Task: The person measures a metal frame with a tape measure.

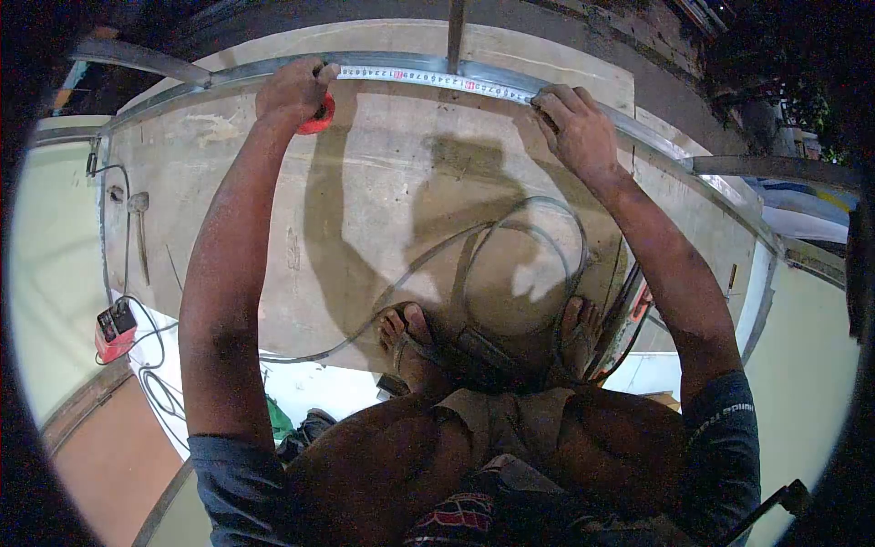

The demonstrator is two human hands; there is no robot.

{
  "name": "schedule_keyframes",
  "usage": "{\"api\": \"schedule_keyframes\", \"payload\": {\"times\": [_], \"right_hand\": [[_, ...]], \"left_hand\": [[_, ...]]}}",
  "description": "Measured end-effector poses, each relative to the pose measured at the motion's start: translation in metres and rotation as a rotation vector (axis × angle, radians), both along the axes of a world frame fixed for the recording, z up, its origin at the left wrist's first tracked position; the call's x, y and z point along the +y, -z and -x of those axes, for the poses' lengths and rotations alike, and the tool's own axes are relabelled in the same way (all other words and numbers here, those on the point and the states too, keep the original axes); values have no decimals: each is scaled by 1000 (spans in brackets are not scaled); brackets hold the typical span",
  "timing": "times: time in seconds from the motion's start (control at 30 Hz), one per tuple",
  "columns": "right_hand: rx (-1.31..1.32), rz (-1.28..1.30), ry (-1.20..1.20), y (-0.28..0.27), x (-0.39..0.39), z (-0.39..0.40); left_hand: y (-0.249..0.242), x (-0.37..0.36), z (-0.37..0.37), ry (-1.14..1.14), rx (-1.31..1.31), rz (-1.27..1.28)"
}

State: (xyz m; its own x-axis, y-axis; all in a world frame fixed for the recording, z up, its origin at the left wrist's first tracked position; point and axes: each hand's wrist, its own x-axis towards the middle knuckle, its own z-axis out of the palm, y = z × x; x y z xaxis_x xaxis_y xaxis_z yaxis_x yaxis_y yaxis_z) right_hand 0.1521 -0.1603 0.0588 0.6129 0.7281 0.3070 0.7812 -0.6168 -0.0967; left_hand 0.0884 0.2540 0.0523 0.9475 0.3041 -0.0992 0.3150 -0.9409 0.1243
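One tape measure (pixel 428 78): twelve o'clock, extended along a metal bar (pixel 392 62)
Left hand (pixel 290 89): eleven o'clock, clasping the red case (pixel 317 126)
Right hand (pixel 581 129): one o'clock, pinching the free end

Access to the middle of the board (pixel 383 173) lies between the two forearms. The tape measure (pixel 433 79), spanning from the left hand (pixel 296 88) to the right hand (pixel 579 128), obstructs the far side along the rail (pixel 392 62). A post (pixel 455 36) rises behind it. The looped cable (pixel 538 198) crosses the board; feet (pixel 410 337) narrow the near edge. A gap separates the hammer (pixel 138 202) and left forearm. Clearance beyond the rail is hard to judge in the dark.
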Motion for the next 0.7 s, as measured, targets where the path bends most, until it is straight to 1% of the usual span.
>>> {"api": "schedule_keyframes", "payload": {"times": [0.1,0.17,0.27,0.47,0.57,0.7], "right_hand": [[-19,-20,-16,1,0,-1],[-35,-32,-28,4,-1,-2],[-43,-33,-38,5,-2,-4],[-47,-9,-32,6,-3,-4],[-47,9,-25,11,-5,-6],[-49,22,-33,9,-5,-7]], "left_hand": [[-4,-2,0,-5,19,-17],[-5,-1,-3,-17,97,-13],[-3,0,-4,-21,84,-12],[-18,-14,0,-66,116,-27],[-7,-9,0,-74,102,-61],[-10,-11,0,-65,99,-79]]}}
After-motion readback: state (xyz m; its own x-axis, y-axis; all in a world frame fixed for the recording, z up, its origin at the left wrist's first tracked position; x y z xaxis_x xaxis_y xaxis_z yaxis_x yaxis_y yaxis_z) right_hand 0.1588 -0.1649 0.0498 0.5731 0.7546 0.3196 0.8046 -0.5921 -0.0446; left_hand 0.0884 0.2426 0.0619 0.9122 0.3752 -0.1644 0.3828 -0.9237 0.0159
